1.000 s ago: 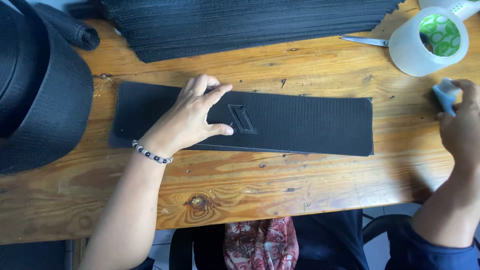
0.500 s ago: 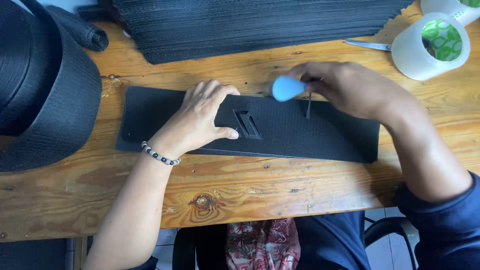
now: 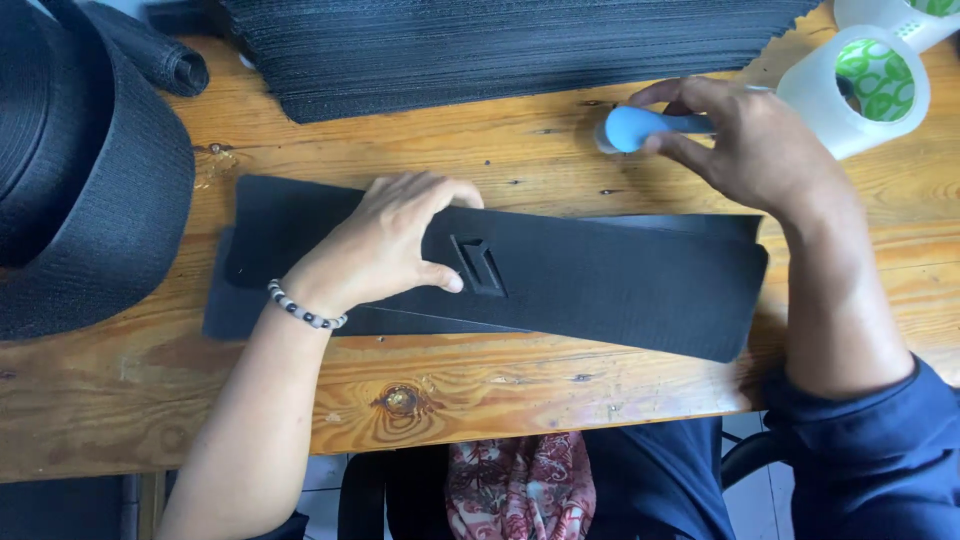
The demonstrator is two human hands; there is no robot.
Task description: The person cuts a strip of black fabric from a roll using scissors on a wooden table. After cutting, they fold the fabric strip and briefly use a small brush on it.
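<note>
A long black fabric strip [image 3: 600,280] with a raised black emblem [image 3: 478,264] lies across the wooden table [image 3: 520,380]. It rests slightly askew on a second black strip [image 3: 240,310] beneath. My left hand [image 3: 385,245], a bead bracelet at its wrist, presses flat on the strip's left part, thumb beside the emblem. My right hand [image 3: 745,145] is above the strip's right end, closed around a tool with a rounded light-blue handle [image 3: 632,128]. The tool's tip is hidden.
A tall stack of black strips [image 3: 500,45] lies along the far edge. A large roll of black webbing [image 3: 85,180] fills the left side. A clear tape roll with a green core [image 3: 860,85] stands at the far right, another behind it.
My right hand has lifted the blue-handled tool off the strip and drawn it back to the right, toward the tape roll. The top strip has shifted askew; my left hand stays pressed on it.
</note>
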